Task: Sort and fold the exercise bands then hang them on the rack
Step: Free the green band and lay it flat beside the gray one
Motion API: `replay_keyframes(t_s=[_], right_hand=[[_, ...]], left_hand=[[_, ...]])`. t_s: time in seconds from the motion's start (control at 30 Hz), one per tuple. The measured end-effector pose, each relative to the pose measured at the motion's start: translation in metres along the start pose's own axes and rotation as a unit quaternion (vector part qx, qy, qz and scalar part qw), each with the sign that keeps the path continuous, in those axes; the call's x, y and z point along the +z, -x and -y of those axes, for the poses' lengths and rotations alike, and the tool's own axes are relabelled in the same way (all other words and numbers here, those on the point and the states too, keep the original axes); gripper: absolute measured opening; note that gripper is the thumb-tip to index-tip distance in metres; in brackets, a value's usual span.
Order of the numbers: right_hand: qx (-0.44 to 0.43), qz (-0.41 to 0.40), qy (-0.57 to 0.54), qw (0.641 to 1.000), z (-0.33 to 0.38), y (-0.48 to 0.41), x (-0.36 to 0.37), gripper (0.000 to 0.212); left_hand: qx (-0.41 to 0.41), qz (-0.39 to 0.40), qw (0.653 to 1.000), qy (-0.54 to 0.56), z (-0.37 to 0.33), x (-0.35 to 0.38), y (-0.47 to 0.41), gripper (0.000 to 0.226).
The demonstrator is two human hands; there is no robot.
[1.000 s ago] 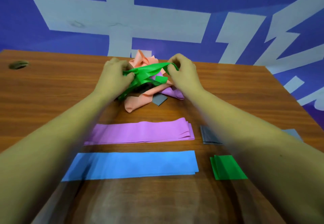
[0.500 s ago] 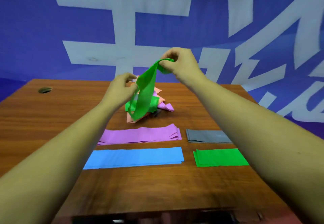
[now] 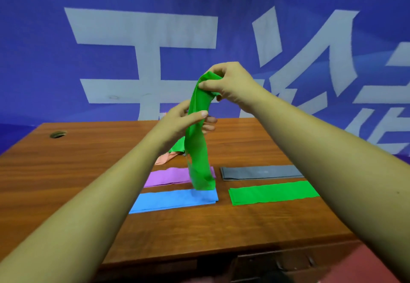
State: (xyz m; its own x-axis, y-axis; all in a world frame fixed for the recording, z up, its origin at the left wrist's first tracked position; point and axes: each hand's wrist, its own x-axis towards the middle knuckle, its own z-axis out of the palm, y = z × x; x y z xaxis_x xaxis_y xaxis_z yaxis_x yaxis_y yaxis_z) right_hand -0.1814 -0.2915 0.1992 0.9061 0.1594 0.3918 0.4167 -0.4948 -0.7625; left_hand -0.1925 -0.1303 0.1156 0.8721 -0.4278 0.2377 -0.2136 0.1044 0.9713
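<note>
The right hand (image 3: 230, 85) is raised above the brown wood-grain table (image 3: 66, 160) and pinches the top end of a long, thin green exercise band (image 3: 198, 149) between thumb and curled fingers; the left hand (image 3: 182, 118) sits lower and grips the same band partway down, thumb across its front and fingers behind it. The green exercise band hangs down from the two hands in a loose, slightly twisted strip; its lower end shows in front of the near lying bands, and whether it touches the table cannot be told.

Four flat, folded strips lie on the table in two rows; a folded purple band (image 3: 166, 176) lies at the back left, partly hidden by the hanging strip, with a folded blue band (image 3: 175, 200) just in front of it; a folded grey band (image 3: 261, 171) lies at the back right, with a folded green band (image 3: 273, 193) just in front of that one. The left pair and the right pair are apart, with bare wood between them.

Behind the left forearm lies a crumpled peach-coloured band (image 3: 164, 159) with a bunched bit of green band (image 3: 177, 147) against it. A round cable hole (image 3: 58, 134) sits near the far left corner of the table; behind the table hangs a blue backdrop with large white characters (image 3: 144, 27).
</note>
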Motion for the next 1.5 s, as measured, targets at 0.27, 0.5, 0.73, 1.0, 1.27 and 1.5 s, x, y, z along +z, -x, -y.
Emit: replay_keyframes(t_s=[0.27,0.5,0.73,1.0,1.27,1.5], right_hand=[[0.14,-0.101,-0.117,0.978,-0.053,0.048,-0.024,0.007],[0.191,-0.12,-0.103,0.969,-0.094,0.084,-0.045,0.005],[0.194,-0.141,-0.086,0.967,-0.096,0.088,-0.063,0.013],[0.269,-0.184,-0.088,0.941,-0.138,0.106,-0.077,0.026],[0.337,-0.186,-0.177,0.906,-0.184,0.16,-0.097,0.009],[0.363,-0.197,-0.189,0.891,-0.208,0.174,-0.113,0.031]], left_hand=[[-0.135,0.086,0.986,-0.036,0.041,0.023,0.04,0.034],[-0.176,0.111,0.973,-0.103,0.065,0.044,0.059,0.059],[-0.202,0.084,0.975,-0.028,0.075,0.051,0.056,0.025],[-0.262,0.042,0.958,0.105,0.088,0.042,0.059,0.027],[-0.259,0.017,0.966,-0.014,0.11,0.035,0.06,0.01],[-0.243,0.056,0.967,-0.062,0.129,0.047,0.056,0.021]])
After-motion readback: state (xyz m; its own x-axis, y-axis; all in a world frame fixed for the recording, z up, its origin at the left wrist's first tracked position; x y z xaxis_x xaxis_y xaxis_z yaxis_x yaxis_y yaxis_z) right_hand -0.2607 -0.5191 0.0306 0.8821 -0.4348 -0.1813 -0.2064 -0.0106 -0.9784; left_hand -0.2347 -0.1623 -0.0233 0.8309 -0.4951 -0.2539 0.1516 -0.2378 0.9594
